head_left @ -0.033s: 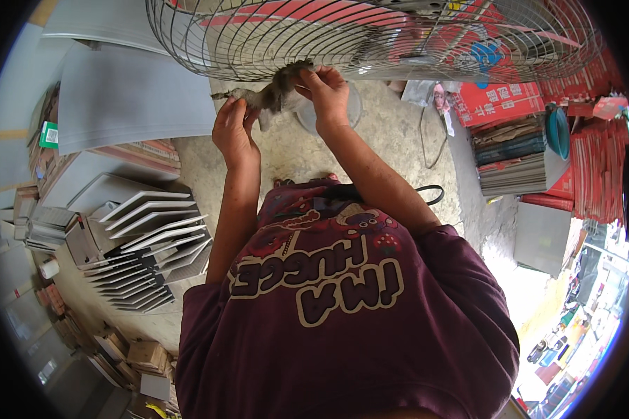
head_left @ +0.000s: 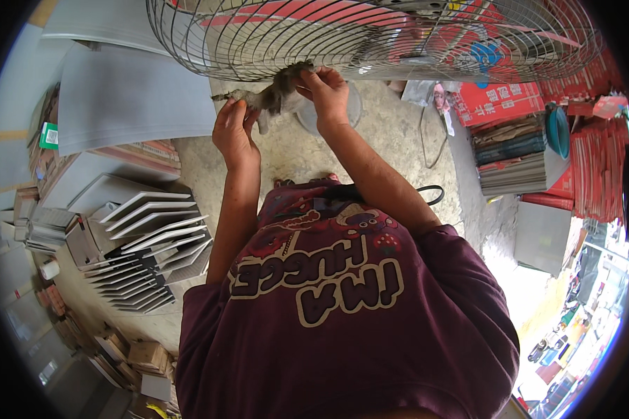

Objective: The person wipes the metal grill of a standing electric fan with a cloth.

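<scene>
A large round wire fan guard fills the top of the view. Both my hands are raised to its lower rim. My right hand pinches one end of a dirty grey rag against the wires. My left hand grips the rag's other end, a little lower and to the left. The rag is stretched between the two hands. My maroon printed shirt covers the lower middle of the picture.
Stacks of grey flat panels and large grey sheets lie on the left. Red cartons and piled boards stand at the right. A black cable lies on the concrete floor.
</scene>
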Action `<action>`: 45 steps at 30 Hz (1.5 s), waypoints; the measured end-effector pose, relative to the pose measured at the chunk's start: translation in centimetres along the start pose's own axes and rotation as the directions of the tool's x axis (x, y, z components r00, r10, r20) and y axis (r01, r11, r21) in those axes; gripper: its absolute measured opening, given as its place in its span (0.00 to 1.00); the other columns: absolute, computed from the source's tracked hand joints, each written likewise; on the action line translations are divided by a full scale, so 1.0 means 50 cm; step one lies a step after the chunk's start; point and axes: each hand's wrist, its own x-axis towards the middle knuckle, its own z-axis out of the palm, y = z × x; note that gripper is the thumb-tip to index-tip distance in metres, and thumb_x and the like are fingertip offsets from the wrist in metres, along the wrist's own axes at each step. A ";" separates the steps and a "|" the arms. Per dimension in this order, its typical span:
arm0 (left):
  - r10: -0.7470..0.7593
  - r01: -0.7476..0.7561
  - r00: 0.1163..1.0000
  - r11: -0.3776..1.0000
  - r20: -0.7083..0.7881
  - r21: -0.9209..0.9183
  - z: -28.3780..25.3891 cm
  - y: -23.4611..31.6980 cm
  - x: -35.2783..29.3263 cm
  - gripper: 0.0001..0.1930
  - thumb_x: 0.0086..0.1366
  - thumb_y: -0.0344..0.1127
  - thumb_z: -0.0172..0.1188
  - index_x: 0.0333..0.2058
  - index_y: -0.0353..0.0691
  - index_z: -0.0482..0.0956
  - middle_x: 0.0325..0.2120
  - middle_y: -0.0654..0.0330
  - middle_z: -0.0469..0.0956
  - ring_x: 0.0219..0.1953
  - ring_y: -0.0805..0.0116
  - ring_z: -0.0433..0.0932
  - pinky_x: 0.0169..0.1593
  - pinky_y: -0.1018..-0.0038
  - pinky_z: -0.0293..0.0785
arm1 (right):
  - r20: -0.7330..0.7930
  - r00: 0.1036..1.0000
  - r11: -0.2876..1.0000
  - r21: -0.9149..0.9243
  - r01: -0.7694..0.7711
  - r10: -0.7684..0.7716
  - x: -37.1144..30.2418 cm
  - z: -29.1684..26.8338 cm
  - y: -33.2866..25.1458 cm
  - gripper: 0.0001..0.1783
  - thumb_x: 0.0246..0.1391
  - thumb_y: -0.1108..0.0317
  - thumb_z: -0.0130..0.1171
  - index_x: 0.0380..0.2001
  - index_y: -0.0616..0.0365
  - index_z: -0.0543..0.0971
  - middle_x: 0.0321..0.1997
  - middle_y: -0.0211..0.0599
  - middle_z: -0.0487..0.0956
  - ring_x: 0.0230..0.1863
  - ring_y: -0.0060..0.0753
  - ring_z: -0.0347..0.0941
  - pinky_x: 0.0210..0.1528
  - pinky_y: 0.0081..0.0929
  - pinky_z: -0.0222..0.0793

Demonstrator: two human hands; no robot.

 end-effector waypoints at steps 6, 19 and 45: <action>-0.033 0.033 0.999 0.999 0.011 -0.002 -0.010 0.004 0.000 0.10 0.52 0.23 0.58 0.35 0.35 0.71 0.25 0.61 0.73 0.27 0.70 0.73 0.34 0.71 0.76 | -0.093 0.992 0.989 -0.115 -0.097 0.086 0.037 -0.032 0.044 0.06 0.48 0.74 0.55 0.30 0.62 0.70 0.31 0.35 0.75 0.32 0.31 0.75 0.33 0.25 0.74; 0.004 -0.001 0.995 1.000 0.104 -0.027 -0.012 0.026 0.013 0.08 0.53 0.24 0.57 0.34 0.36 0.72 0.29 0.59 0.74 0.31 0.68 0.75 0.36 0.70 0.75 | 0.022 0.999 0.999 0.031 -0.026 0.025 -0.046 0.051 -0.026 0.05 0.48 0.73 0.54 0.28 0.59 0.69 0.29 0.34 0.75 0.30 0.27 0.74 0.32 0.22 0.71; 0.052 -0.052 0.997 0.999 0.057 -0.001 -0.012 0.024 -0.011 0.08 0.54 0.24 0.57 0.34 0.35 0.72 0.29 0.59 0.74 0.30 0.69 0.74 0.34 0.73 0.75 | 0.044 0.993 0.986 -0.125 -0.107 0.113 -0.041 0.042 -0.011 0.06 0.48 0.70 0.55 0.29 0.58 0.71 0.31 0.33 0.76 0.33 0.28 0.75 0.33 0.24 0.71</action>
